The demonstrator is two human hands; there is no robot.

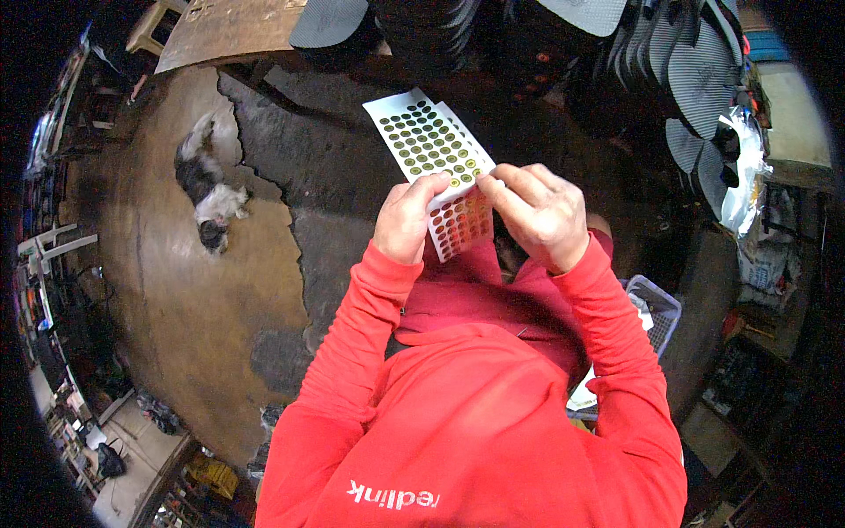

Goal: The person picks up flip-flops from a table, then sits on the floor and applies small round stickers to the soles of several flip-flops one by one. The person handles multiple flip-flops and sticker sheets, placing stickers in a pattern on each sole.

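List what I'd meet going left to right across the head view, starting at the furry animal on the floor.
Furry animal, left hand, right hand, plastic basket, crumpled white material.

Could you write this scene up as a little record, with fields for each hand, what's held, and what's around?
Left hand: gripping the white sticker sheet, thumb on top
Right hand: fingertips at the sheet's near right corner; whether they pinch a sticker is unclear
Stickers: small, round, in rows, dark to gold
Below the sheet: reddish dotted sheet
Floor, left: furry animal, lying down
Far side: wooden table; dark ribbed pads, stacked
Right of the person: plastic basket
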